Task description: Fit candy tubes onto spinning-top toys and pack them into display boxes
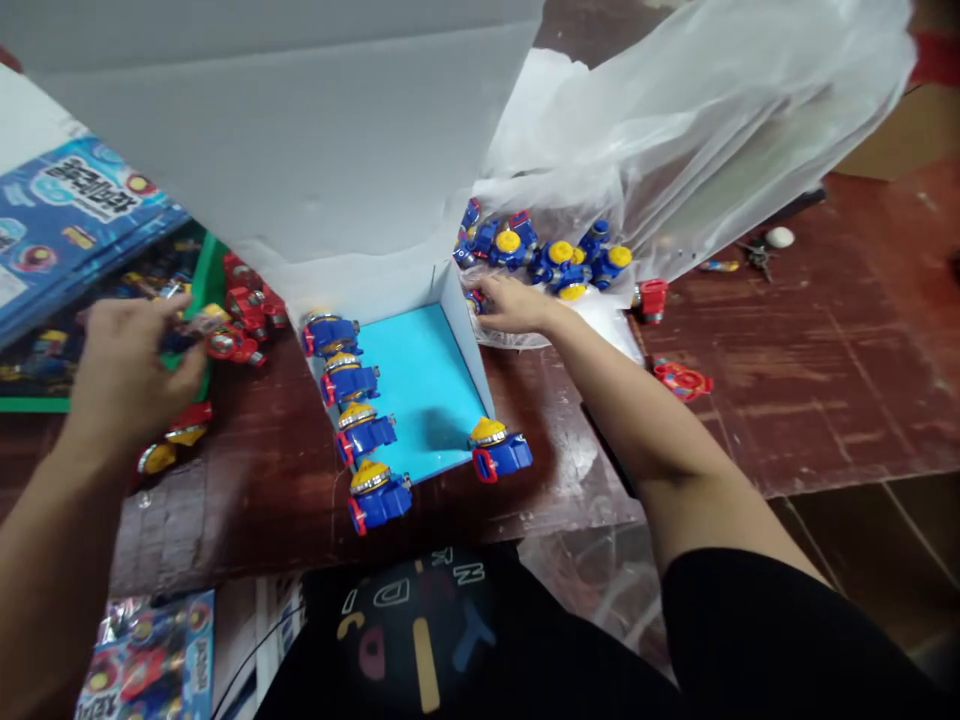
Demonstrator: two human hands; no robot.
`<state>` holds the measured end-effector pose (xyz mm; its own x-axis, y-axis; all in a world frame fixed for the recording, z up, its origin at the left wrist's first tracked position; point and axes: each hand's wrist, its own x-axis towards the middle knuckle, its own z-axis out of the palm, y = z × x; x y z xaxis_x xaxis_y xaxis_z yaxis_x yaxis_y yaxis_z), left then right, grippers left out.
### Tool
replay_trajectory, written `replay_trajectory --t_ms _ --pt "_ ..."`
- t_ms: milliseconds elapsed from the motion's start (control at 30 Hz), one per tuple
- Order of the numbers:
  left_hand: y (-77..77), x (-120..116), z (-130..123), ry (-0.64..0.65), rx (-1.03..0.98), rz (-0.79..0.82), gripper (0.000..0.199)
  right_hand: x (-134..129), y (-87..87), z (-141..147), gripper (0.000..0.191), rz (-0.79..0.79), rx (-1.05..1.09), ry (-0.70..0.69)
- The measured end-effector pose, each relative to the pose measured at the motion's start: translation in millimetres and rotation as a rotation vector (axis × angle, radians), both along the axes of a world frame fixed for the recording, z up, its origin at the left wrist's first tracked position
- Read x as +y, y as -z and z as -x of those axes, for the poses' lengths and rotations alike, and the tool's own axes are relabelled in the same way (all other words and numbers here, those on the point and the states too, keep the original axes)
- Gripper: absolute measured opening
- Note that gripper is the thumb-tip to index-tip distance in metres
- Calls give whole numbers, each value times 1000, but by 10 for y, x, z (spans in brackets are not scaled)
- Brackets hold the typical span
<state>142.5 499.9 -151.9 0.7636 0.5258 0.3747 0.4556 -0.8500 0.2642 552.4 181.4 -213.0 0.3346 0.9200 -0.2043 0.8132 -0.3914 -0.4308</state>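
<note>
My left hand [139, 365] is over the edge of a green tray [202, 275], slightly blurred. Its thumb and fingers curl around something small, with yellow and dark blue showing there; I cannot make out what it is. My right hand [514, 305] reaches behind the box wall, its fingers closed on a blue toy [474, 300] that is mostly hidden. Beside it lies a pile of blue toys with yellow tops [562, 255] on clear plastic. Between my hands stands a white box [469, 330] with a light-blue floor. Several blue toys [358, 432] line its left edge, and one more blue toy [501, 450] sits at its front right corner.
The tall box lid [300, 150] rises behind. A large plastic bag [697, 130] spreads at the right. Red toys [251, 305] lie beside the tray, and another red toy [681, 380] rests right of my forearm. Printed blue packaging [75, 215] covers part of the tray.
</note>
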Motion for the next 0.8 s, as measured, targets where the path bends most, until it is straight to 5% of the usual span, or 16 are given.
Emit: replay_trajectory --t_ms 67,167,267,333,433,600,800 --pt "-110 -344 -75 145 -40 -72 55 -156 -24 23 53 -41 -12 43" --pt "-326 -773 -33 179 -91 -37 47 -542 -125 79 58 -301 95 229" --pt "-532 -1186 -9 196 -130 170 38 -891 -311 277 75 -609 434 395" --pt "-611 -1465 -97 264 -98 370 32 -981 -488 532 69 -679 584 394" --pt "-641 -1838 -339 394 -17 610 28 -906 -811 1004 47 -797 544 199" --pt "-675 -2144 -579 590 79 834 22 -722 -1207 1444 42 -966 293 -313" --pt "-721 -2234 -495 645 -22 649 21 -771 -1157 1563 43 -1038 208 -332"
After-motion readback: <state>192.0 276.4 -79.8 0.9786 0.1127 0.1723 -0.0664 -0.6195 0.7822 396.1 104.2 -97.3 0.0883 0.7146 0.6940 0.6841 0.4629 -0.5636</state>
